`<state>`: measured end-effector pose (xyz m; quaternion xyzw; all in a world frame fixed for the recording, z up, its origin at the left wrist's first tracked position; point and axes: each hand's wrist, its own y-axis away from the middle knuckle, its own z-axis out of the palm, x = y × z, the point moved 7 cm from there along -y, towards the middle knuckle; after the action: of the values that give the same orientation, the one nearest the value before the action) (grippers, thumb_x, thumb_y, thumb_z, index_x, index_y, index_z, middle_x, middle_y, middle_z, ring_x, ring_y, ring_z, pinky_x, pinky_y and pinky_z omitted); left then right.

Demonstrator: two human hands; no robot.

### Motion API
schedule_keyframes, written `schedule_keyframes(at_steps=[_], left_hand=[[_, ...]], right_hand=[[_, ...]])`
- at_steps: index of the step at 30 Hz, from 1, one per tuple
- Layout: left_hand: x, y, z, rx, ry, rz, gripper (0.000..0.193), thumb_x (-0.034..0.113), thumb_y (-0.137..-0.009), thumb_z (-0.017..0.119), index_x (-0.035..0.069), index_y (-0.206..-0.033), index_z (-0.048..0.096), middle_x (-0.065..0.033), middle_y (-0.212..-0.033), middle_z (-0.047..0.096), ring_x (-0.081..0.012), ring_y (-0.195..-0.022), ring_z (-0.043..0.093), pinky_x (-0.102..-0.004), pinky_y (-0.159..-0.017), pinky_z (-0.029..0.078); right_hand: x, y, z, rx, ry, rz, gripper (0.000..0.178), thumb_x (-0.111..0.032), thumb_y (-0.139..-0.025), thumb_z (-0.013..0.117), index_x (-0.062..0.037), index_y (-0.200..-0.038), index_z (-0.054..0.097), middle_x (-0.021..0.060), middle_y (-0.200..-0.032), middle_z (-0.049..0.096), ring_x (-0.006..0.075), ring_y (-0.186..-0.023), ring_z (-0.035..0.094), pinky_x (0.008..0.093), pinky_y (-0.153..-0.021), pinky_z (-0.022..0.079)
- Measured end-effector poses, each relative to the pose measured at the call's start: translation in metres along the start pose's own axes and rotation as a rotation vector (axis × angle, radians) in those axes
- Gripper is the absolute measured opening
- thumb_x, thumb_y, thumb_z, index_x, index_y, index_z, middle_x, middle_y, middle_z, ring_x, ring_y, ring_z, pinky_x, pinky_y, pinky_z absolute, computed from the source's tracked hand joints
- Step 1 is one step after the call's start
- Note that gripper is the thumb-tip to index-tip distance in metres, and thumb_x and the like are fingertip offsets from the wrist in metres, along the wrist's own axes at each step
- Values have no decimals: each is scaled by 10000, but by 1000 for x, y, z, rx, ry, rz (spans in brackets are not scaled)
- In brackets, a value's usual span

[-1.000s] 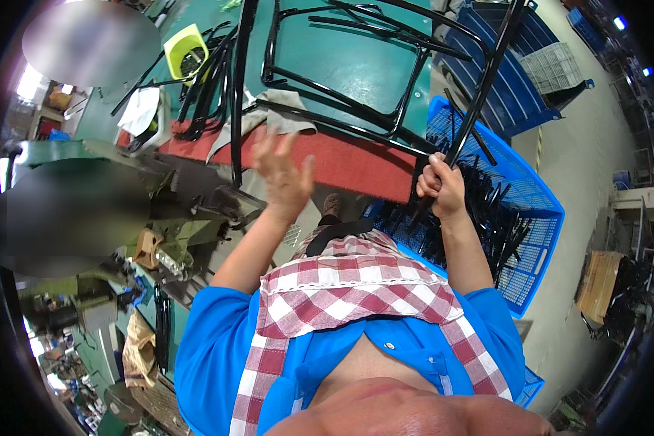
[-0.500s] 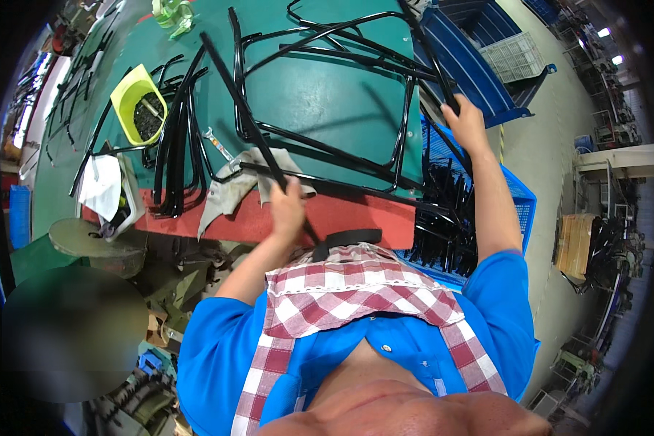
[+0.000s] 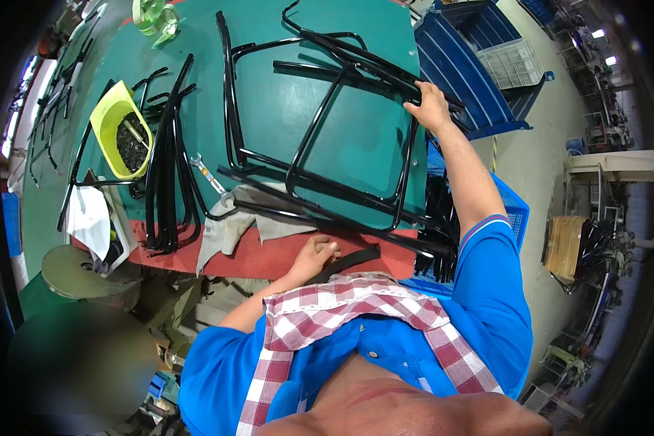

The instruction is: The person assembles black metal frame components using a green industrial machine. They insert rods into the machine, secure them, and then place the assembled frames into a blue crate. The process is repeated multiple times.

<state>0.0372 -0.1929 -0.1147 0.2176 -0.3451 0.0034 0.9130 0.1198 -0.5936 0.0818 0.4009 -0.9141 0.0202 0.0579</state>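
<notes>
Several black bent-tube metal frames (image 3: 320, 180) lie overlapping on a green tabletop (image 3: 269, 109). At the right edge my right hand (image 3: 432, 110) is around the tubes of one frame, its thumb and fingers on either side. My left hand (image 3: 314, 259) rests over the red front strip (image 3: 265, 254) with its fingers curled, nothing visible in them, just below the nearest tubes. Beside it lies a flat black strap (image 3: 352, 260). A grey cloth (image 3: 229, 232) is tucked under the tube ends, and a wrench (image 3: 209, 176) lies just beyond it.
A yellow bin (image 3: 107, 131) of small black parts stands at the left, next to a bundle of black tubes (image 3: 168, 167). Past the table's right edge are blue crates (image 3: 458, 65) and a blue basket (image 3: 514, 211) with black pieces. A round stool (image 3: 87, 280) stands at lower left.
The raised frame has come down flat onto the others. My left hand has let go of its tube and drawn back toward me. My right hand has shifted slightly left along the frames.
</notes>
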Motion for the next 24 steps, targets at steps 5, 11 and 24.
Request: schedule_keyframes(at_steps=[5,11,24], left_hand=[[6,13,-4,-27,140,67,568,183,-932,561,-134,-1291,256,-248,-1224,519,-261,-1114,551,-331,-978,426],[-8,9,13,-11,258,-12,496,165,-935,556,-96,-1275,306,-203,-1248,482,-250,-1190,480,-384,-1001,418],[-4,4,-7,-68,294,138,443,205,-877,642,-32,-1219,490,-139,-1228,555,-215,-1136,526,-352,-990,411]], right_hand=[[14,-47,3,-101,59,71,934,-447,-674,772,-97,-1416,325,130,-1421,373,294,-1301,374,490,-1032,353],[16,-52,24,-315,124,158,1121,-545,-527,815,-189,-1447,283,120,-1467,306,301,-1331,337,546,-1045,315],[82,26,37,-429,-434,195,446,-202,-619,700,34,-975,572,126,-858,619,204,-815,586,303,-762,445]])
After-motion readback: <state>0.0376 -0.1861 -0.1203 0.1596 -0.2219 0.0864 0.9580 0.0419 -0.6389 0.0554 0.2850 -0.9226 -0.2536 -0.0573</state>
